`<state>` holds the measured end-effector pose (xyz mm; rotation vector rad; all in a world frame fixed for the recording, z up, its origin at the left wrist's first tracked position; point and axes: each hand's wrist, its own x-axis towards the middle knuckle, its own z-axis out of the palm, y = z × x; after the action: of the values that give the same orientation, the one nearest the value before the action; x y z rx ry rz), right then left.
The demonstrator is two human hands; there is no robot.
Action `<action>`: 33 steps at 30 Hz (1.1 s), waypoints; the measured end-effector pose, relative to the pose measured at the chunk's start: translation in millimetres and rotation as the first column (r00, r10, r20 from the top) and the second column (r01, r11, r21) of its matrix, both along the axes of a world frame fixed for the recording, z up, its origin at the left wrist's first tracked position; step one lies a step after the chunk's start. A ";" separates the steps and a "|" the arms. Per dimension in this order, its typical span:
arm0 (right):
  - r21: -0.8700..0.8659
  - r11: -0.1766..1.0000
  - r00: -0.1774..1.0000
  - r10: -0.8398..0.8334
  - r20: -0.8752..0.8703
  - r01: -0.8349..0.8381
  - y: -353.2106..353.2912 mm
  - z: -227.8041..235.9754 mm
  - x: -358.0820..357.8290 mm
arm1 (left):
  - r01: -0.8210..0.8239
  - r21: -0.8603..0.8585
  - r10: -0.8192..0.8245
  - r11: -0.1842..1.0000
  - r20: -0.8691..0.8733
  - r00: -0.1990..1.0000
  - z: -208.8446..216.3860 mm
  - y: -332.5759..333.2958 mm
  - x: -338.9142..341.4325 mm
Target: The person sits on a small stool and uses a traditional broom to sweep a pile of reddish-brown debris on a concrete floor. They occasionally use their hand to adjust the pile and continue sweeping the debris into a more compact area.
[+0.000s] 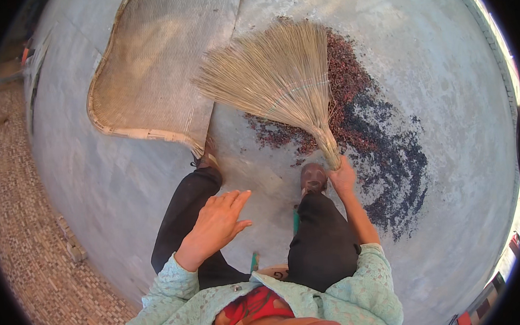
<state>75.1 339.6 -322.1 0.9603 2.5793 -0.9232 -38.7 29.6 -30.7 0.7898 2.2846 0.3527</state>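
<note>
A straw hand broom (285, 73) is gripped at its bound handle by my right hand (343, 177), its bristles fanned out toward the far left. Under and beside the bristles lies a spread of small reddish-brown dried pieces (349, 78), too small to name. Nearer me, a scatter of black pieces (398, 155) joins it on the concrete floor. My left hand (219, 219) hovers above my left leg, fingers stretched out, holding nothing. Beyond it, a large woven winnowing tray (149, 68) rests on the floor, its near corner by my left shoe. The broom's bristle tips reach close to the tray's right edge.
My right shoe (314, 177) stands just below the broom handle, and my left shoe (208, 159) is at the tray's corner. I sit low, with a green-legged seat (254, 261) partly showing between my legs. Brick paving (47, 250) borders the concrete floor (456, 93) at the left.
</note>
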 end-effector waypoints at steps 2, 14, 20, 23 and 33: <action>-0.032 0.999 0.995 -0.022 -0.094 0.020 -7.8 7.5 -0.9 | 0.012 0.026 -0.011 1.000 -0.025 1.000 0.9 -0.9 -1.7; 0.025 0.999 0.986 -0.036 -0.164 0.040 9.2 3.5 -16.6 | -0.002 0.009 0.001 1.000 0.013 1.000 4.3 -4.0 -3.1; 0.164 0.986 0.987 -0.032 0.160 0.005 32.4 -26.5 -35.8 | -0.006 0.009 0.006 1.000 0.030 1.000 0.5 -4.3 -3.2; 0.085 0.996 1.000 -0.020 0.011 0.019 28.5 -3.5 -42.7 | 0.000 -0.003 0.000 1.000 0.014 1.000 1.3 -6.4 -1.9; 0.135 0.990 0.987 -0.068 0.147 0.048 34.9 -26.3 -50.9 | 0.006 0.001 -0.006 1.000 0.017 1.000 -0.1 -5.7 -4.4</action>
<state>24.1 374.5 -348.4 1.1014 2.5200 -0.6726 -43.0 23.9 -30.8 0.7915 2.2663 0.3566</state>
